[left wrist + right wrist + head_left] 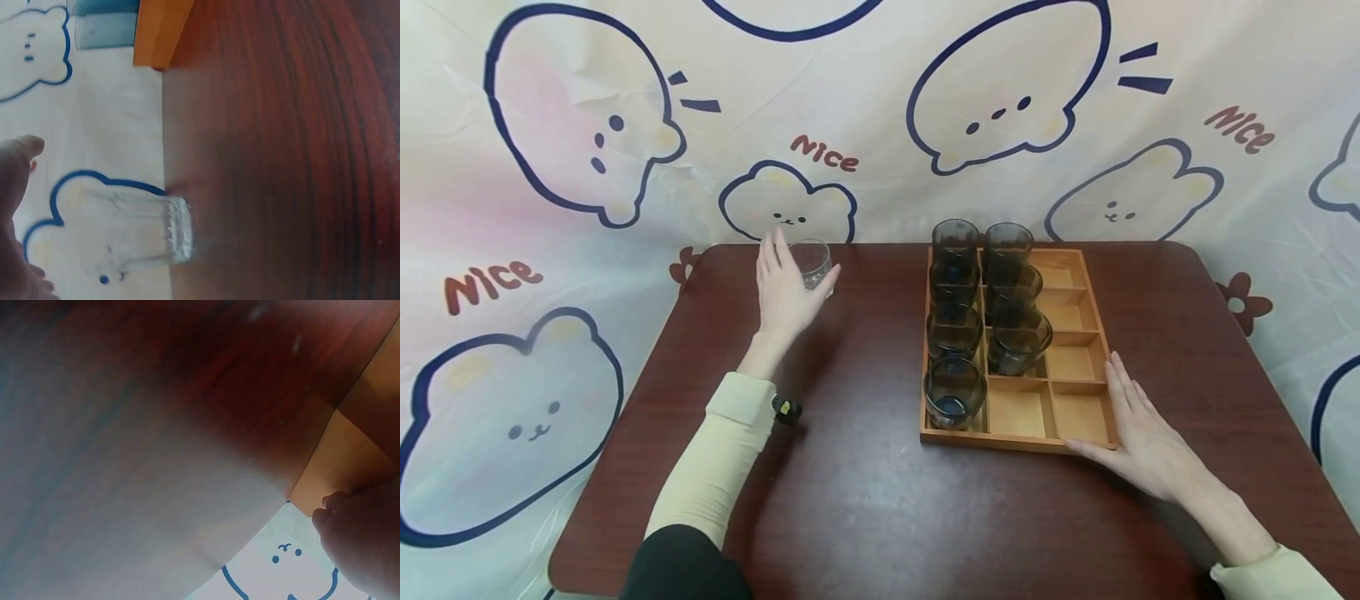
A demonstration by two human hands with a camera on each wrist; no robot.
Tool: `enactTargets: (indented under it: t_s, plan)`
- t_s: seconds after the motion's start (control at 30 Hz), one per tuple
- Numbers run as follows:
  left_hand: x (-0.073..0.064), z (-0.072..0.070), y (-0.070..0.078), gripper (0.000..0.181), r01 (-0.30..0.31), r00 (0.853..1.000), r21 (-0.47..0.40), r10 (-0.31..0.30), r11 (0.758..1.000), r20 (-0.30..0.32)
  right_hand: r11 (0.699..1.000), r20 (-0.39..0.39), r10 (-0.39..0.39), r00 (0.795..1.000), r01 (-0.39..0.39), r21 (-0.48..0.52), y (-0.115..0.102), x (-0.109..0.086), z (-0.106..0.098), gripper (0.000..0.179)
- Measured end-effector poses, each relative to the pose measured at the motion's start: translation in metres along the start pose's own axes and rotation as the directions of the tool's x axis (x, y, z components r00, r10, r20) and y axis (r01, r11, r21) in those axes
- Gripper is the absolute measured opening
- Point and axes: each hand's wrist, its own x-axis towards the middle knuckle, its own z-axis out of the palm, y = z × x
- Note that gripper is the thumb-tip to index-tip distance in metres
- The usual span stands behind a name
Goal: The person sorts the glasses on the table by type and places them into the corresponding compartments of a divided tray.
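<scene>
A clear drinking glass point(815, 257) stands near the back edge of the table. My left hand point(785, 287) reaches up beside it, fingers extended and thumb spread apart; in the left wrist view the hand point(17, 219) appears apart from the glass point(147, 232). On the right lies a wooden divided tray point(992, 441) holding several dark tinted glasses point(953, 392) in its left and middle columns. My right hand point(1150, 450) rests against the tray's front right corner, fingers straight along its side and thumb at the front edge.
The dark reddish-brown table point(865, 500) has rounded corners. Behind and beside it hangs a pale curtain point(880, 108) printed with cartoon bears. A small black device point(787, 409) sits at my left wrist.
</scene>
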Motion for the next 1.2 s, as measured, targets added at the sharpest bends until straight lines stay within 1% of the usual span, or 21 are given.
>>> enactTargets:
  t_s: [0.07, 0.13, 0.2, 0.27, 0.37, 0.4, 0.43, 0.47, 0.5, 0.57, 0.6, 0.7, 0.8, 0.83, 0.87, 0.9, 1.0, 1.07, 1.2]
  plan:
    - [0.001, 0.002, -0.006, 0.119, 0.061, 0.998, -0.049, -0.061, 0.997, 0.012, 1.000, -0.002, 0.000, 1.000, 0.000, 0.000, 0.000, 0.000, 0.000, 0.130]
    - [0.002, 0.004, -0.012, 0.123, 0.123, 0.992, -0.098, -0.120, 0.988, 0.034, 1.000, -0.004, -0.002, 1.000, 0.002, -0.001, 0.000, 0.000, 0.000, 0.130]
    - [0.004, 0.007, -0.017, 0.130, 0.180, 0.983, -0.154, -0.172, 0.972, 0.060, 1.000, -0.004, -0.003, 1.000, 0.003, -0.001, 0.000, 0.000, -0.001, 0.130]
    - [0.008, 0.013, -0.024, 0.137, 0.230, 0.973, -0.217, -0.218, 0.949, 0.082, 1.000, -0.004, -0.002, 1.000, 0.002, -0.001, -0.001, 0.000, -0.001, 0.130]
    - [0.021, 0.034, -0.047, 0.147, 0.304, 0.952, -0.277, -0.286, 0.911, 0.104, 1.000, -0.003, -0.002, 1.000, 0.002, 0.000, -0.001, 0.000, -0.001, 0.130]
    - [0.023, 0.038, -0.050, 0.149, 0.326, 0.945, -0.301, -0.304, 0.897, 0.117, 1.000, -0.002, -0.002, 1.000, 0.002, 0.002, -0.001, 0.000, -0.001, 0.130]
    - [0.028, 0.047, -0.058, 0.152, 0.339, 0.941, -0.309, -0.317, 0.889, 0.120, 1.000, -0.001, -0.002, 1.000, 0.002, 0.002, -0.001, 0.000, 0.000, 0.130]
    - [0.030, 0.050, -0.059, 0.152, 0.353, 0.935, -0.329, -0.329, 0.876, 0.129, 1.000, -0.001, -0.002, 1.000, 0.002, 0.003, 0.000, 0.000, 0.000, 0.129]
    - [0.030, 0.052, -0.059, 0.152, 0.362, 0.932, -0.349, -0.336, 0.864, 0.133, 1.000, -0.001, -0.002, 1.000, 0.002, 0.004, 0.000, 0.000, 0.000, 0.129]
    - [0.026, 0.049, -0.049, 0.149, 0.375, 0.927, -0.404, -0.345, 0.834, 0.148, 1.000, 0.001, 0.000, 1.000, 0.000, 0.005, 0.000, 0.000, -0.001, 0.129]
    - [0.026, 0.048, -0.046, 0.150, 0.379, 0.925, -0.418, -0.350, 0.826, 0.148, 1.000, 0.001, 0.000, 1.000, 0.000, 0.005, 0.000, 0.000, -0.001, 0.129]
    - [0.022, 0.046, -0.036, 0.143, 0.393, 0.918, -0.456, -0.369, 0.798, 0.145, 1.000, 0.006, 0.005, 1.000, -0.005, 0.005, 0.000, -0.001, -0.002, 0.129]
    - [0.020, 0.049, -0.028, 0.134, 0.385, 0.919, -0.489, -0.377, 0.783, 0.120, 1.000, 0.009, 0.009, 1.000, -0.009, 0.007, 0.001, -0.001, -0.002, 0.129]
    - [0.017, 0.047, -0.023, 0.129, 0.380, 0.919, -0.508, -0.377, 0.773, 0.113, 1.000, 0.010, 0.010, 1.000, -0.010, 0.008, 0.001, -0.002, -0.003, 0.129]
    - [0.017, 0.048, -0.022, 0.126, 0.374, 0.920, -0.521, -0.379, 0.767, 0.103, 1.000, 0.008, 0.010, 1.000, -0.010, 0.008, 0.001, -0.002, -0.003, 0.129]
    - [0.015, 0.048, -0.017, 0.121, 0.365, 0.921, -0.542, -0.377, 0.757, 0.093, 1.000, 0.007, 0.008, 1.000, -0.008, 0.007, 0.001, -0.002, -0.003, 0.129]
    - [0.015, 0.053, -0.016, 0.112, 0.356, 0.917, -0.570, -0.393, 0.740, 0.062, 1.000, 0.007, 0.008, 1.000, -0.008, 0.012, 0.000, -0.002, -0.003, 0.129]
    - [0.015, 0.056, -0.016, 0.107, 0.358, 0.910, -0.585, -0.413, 0.728, 0.043, 1.000, 0.010, 0.012, 1.000, -0.012, 0.016, -0.001, -0.001, -0.003, 0.129]
    - [0.026, 0.077, -0.037, 0.104, 0.389, 0.881, -0.577, -0.474, 0.718, 0.003, 1.000, 0.005, 0.007, 1.000, -0.007, 0.019, -0.002, 0.000, -0.003, 0.130]
